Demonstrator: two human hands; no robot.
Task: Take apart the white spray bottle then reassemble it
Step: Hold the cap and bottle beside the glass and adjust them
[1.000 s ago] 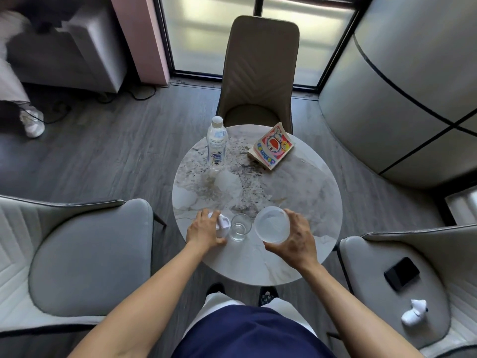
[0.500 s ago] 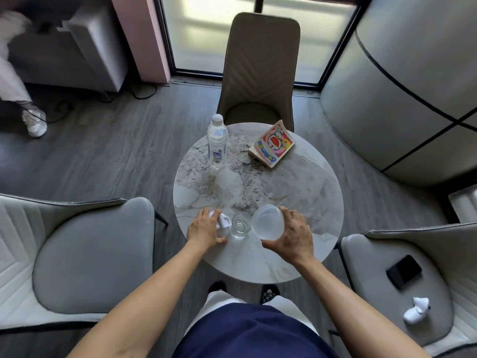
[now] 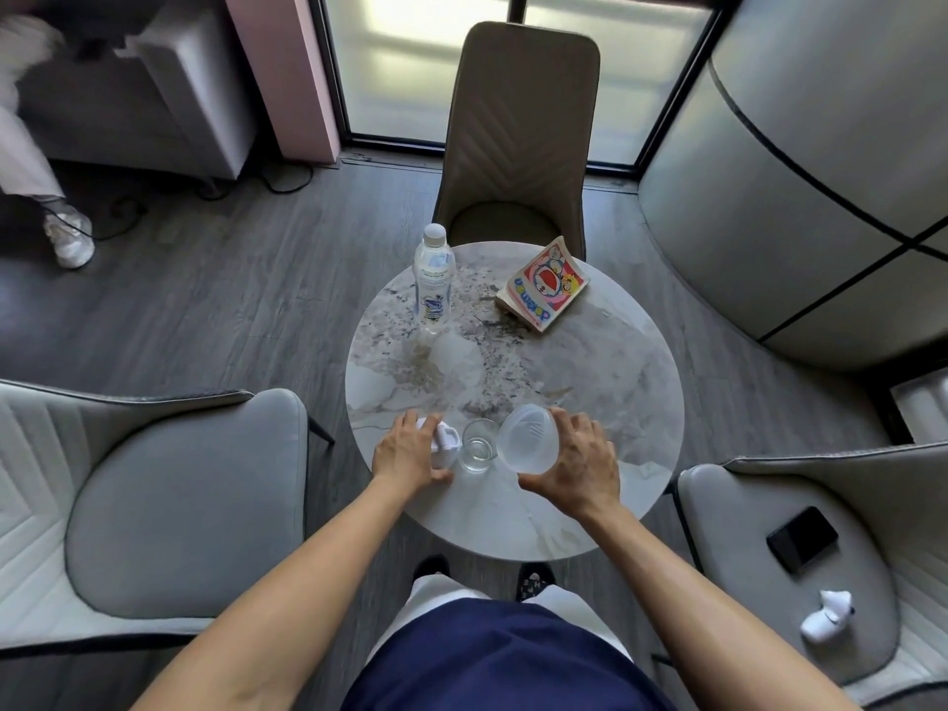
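Note:
The white spray bottle is in two parts near the front of the round marble table. My right hand holds the translucent white bottle body, tipped on its side with its mouth toward a small clear glass. The white spray head rests on the table left of the glass, with my left hand closed over it. Most of the head is hidden by my fingers.
A clear water bottle stands at the back left of the table, and a colourful comic book lies at the back right. Chairs surround the table. The right chair's seat holds a black phone and a second white spray head.
My right hand has tipped the bottle body from upright, mouth up, over onto its side toward the glass. My left hand has stayed on the spray head.

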